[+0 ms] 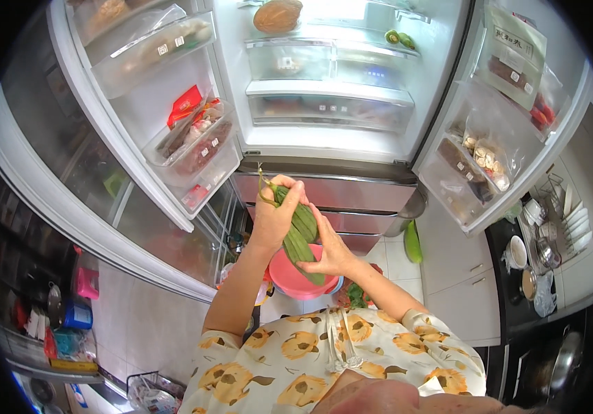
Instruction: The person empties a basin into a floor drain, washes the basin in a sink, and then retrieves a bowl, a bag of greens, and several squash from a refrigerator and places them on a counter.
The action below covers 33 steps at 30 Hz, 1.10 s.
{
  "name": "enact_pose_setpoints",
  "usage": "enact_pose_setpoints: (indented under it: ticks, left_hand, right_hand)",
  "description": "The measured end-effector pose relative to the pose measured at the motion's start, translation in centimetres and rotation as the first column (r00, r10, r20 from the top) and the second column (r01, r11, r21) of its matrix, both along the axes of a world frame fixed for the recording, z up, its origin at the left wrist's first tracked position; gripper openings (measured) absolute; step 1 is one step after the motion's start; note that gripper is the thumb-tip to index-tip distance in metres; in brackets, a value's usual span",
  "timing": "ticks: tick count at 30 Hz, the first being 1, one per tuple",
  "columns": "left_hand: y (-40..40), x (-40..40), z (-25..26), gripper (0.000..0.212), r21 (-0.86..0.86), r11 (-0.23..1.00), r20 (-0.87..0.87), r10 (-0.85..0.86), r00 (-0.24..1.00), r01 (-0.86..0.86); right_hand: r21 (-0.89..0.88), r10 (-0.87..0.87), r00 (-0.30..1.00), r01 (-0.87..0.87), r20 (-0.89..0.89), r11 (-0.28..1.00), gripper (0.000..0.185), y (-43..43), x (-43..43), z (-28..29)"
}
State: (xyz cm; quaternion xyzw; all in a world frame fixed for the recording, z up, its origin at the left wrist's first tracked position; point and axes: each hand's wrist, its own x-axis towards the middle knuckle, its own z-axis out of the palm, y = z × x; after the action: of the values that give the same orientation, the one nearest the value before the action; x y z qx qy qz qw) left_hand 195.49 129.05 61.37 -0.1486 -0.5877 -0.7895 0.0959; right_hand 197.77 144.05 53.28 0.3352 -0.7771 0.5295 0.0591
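Both hands hold green ridged gourds, likely luffas (298, 244), in front of the open refrigerator (322, 137). My left hand (276, 212) is closed around the stem end, where a thin curly stem sticks up. My right hand (331, 248) grips the lower part from the right, thumb across the front. Two gourds seem to lie together, one partly over the other. Under them a pink plastic basin (296, 292) stands on the floor, partly hidden by the gourds and hands.
Both refrigerator doors stand wide open, with bagged food in the left door bin (198, 150) and right door bin (470, 171). A brown melon (277, 15) sits on the upper shelf. A long green gourd (413, 242) lies on the floor beside white cabinets (457, 274).
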Motion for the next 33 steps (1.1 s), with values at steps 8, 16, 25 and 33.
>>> enact_pose_setpoints:
  ticks: [8,16,25,33]
  left_hand:
    - [-5.2,-1.1,-1.3,0.023,0.003,0.997,-0.025,0.071,0.997,-0.071]
    - [-6.1,-2.9,-1.1,0.020,-0.176,0.959,-0.032,0.220,0.975,-0.222]
    - [-4.1,-7.3,-2.3,0.015,-0.167,0.952,-0.039,0.252,0.967,-0.255]
    - [-3.0,-9.7,-3.5,0.012,-0.280,0.921,-0.127,0.244,0.961,-0.271]
  right_hand:
    - [0.307,0.061,0.978,0.003,-0.201,0.952,0.096,-1.0,-4.4,1.5]
    - [0.308,-0.021,0.924,0.149,-0.382,0.940,0.065,0.7,-15.6,6.0]
    - [0.368,0.000,0.823,0.253,-0.568,0.895,0.061,0.8,-29.9,10.2]
    - [0.364,-0.038,0.684,0.433,-0.729,0.825,0.056,-1.1,-39.4,13.8]
